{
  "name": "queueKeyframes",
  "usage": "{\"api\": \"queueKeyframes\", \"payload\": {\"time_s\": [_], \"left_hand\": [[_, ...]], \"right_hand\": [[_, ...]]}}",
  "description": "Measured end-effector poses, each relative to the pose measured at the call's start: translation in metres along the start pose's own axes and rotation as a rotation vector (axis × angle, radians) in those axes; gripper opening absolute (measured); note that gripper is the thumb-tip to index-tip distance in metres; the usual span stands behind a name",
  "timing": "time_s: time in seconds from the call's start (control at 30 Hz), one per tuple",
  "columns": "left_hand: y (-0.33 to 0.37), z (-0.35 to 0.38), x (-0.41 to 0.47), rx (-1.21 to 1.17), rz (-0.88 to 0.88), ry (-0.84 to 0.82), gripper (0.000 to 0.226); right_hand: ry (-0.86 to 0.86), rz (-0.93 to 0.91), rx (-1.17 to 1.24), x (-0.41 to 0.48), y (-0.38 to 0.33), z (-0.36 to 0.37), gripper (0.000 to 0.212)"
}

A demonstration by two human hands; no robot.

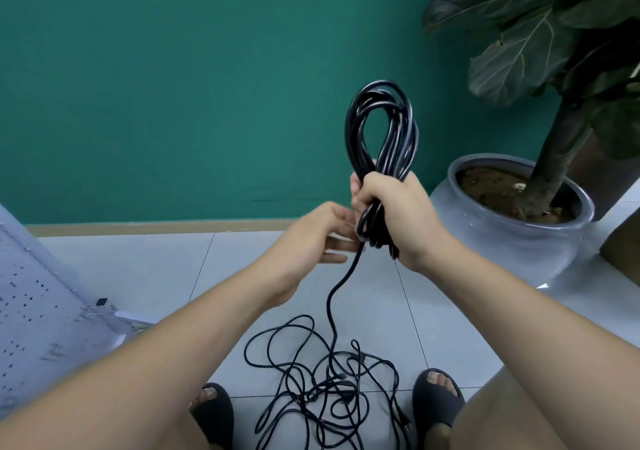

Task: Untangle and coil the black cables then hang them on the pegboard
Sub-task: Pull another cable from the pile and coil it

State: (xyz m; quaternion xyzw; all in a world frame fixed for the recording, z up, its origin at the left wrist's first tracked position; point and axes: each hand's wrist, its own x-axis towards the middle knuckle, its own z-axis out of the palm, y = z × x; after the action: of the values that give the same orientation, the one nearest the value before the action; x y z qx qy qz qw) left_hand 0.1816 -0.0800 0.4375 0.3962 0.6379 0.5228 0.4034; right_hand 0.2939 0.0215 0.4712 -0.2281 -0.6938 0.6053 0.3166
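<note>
Under the coil (403,144), tangled cables (333,384), potted plant (512,241) right, pegboard (34,328) left

**Coil above, tangle below**

The coil (381,127) rises from the right hand (391,210), in front of the wall (173,85). The left hand (322,234) is just beside it, to its left. One strand drops to the tangled cables (329,380) on the floor (138,269), between two feet (211,411). The pegboard (38,311) stands far left and the plant pot (512,238) to the right.
</note>
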Motion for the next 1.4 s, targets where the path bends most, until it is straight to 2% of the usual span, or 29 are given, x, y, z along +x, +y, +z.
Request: {"api": "queueKeyframes", "payload": {"time_s": [0.1, 0.17, 0.3, 0.37, 0.47, 0.53, 0.6, 0.7, 0.77, 0.87, 0.93, 1.07, 1.2, 1.4], "left_hand": [[-0.017, 0.016, -0.009, 0.153, -0.076, -0.12, 0.026], [-0.031, 0.025, -0.015, 0.229, -0.125, -0.172, 0.021], [-0.049, 0.039, -0.029, 0.305, -0.199, -0.28, 0.018], [-0.047, 0.041, -0.035, 0.33, -0.196, -0.312, 0.021], [-0.03, 0.037, -0.04, 0.48, -0.079, -0.257, 0.02], [-0.013, 0.03, -0.044, 0.634, 0.035, -0.143, 0.023], [0.0, 0.019, -0.047, 0.656, 0.133, -0.075, 0.028], [0.016, 0.0, -0.048, 0.503, 0.278, 0.015, 0.032], [0.024, -0.012, -0.045, 0.344, 0.331, 0.11, 0.031], [0.032, -0.027, -0.042, 0.228, 0.365, 0.211, 0.021], [0.032, -0.035, -0.04, 0.237, 0.412, 0.264, 0.018], [0.036, -0.046, -0.039, 0.286, 0.533, 0.427, 0.017], [0.044, -0.06, -0.04, 0.293, 0.585, 0.55, 0.033], [0.042, -0.065, -0.038, 0.47, 0.641, 0.529, 0.024]], "right_hand": [[0.048, -0.013, 0.027, 0.003, -0.004, -0.008, 0.025], [0.114, -0.013, 0.031, 0.005, -0.004, -0.011, 0.025], [0.26, -0.001, 0.021, 0.01, -0.002, -0.016, 0.011], [0.327, 0.007, 0.032, 0.014, 0.001, -0.02, 0.011], [0.407, 0.003, 0.008, 0.027, 0.007, -0.03, 0.027], [0.434, -0.006, -0.088, 0.035, 0.011, -0.034, 0.043], [0.429, -0.03, -0.216, 0.041, 0.017, -0.036, 0.052], [0.366, -0.068, -0.458, 0.04, 0.021, -0.032, 0.057], [0.272, -0.056, -0.532, 0.038, 0.026, -0.025, 0.068], [0.107, -0.03, -0.548, 0.03, 0.033, -0.011, 0.082], [0.003, -0.045, -0.543, 0.021, 0.034, -0.001, 0.081], [-0.163, -0.018, -0.439, 0.003, 0.03, 0.017, 0.099], [-0.304, 0.021, -0.39, -0.007, 0.025, 0.019, 0.091], [-0.453, 0.029, -0.537, -0.007, 0.024, 0.023, 0.058]]}}
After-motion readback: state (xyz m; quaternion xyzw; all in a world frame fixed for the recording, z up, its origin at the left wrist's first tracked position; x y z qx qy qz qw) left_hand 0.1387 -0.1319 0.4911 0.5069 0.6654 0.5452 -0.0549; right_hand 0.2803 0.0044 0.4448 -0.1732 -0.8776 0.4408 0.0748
